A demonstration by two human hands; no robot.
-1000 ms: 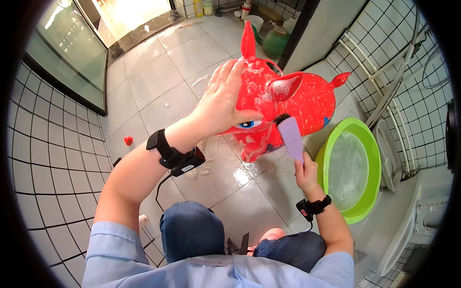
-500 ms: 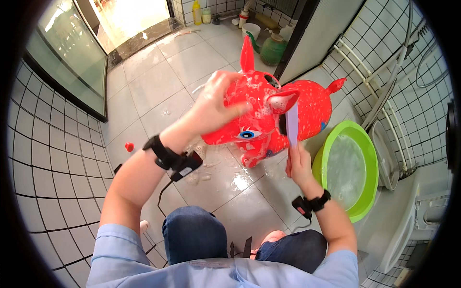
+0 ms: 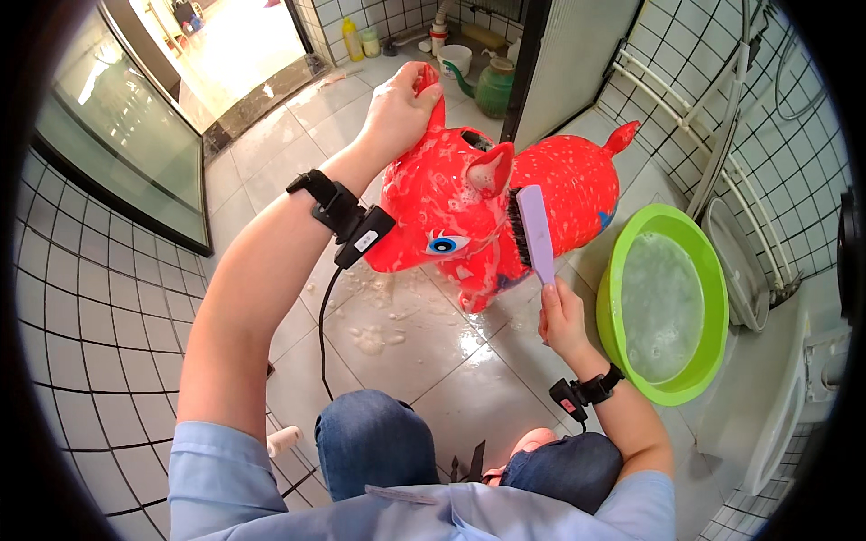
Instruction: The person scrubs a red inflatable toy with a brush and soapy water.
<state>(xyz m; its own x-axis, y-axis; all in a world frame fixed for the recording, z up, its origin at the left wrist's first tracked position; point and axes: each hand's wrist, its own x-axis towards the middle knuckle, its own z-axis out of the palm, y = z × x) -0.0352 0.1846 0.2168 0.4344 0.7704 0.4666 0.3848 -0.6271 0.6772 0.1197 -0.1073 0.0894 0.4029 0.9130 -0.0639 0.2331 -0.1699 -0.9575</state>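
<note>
We hold one ear [image 3: 439, 115] in left hand [image 3: 401, 110], likely steadying red inflatable animal [image 3: 566, 185] on wet tile floor [image 3: 460, 392]. Right hand [image 3: 563, 317] closed round handle of purple brush [image 3: 534, 224], keeping dark bristles [image 3: 518, 227] turned to animal's neck. Green basin [image 3: 716, 307] of foamy water [image 3: 663, 302] near right hand, probably for reach.

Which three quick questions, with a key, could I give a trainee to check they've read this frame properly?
1. True or false: the left hand grips an ear of the red toy animal.
2. Fill in the blank: the right hand holds a ____ by its handle.
3. Multiple choice: what is in the lime-green basin?
A. Folded towels
B. Foamy liquid
C. Toy blocks

Key:
1. True.
2. Purple brush.
3. B.
</note>
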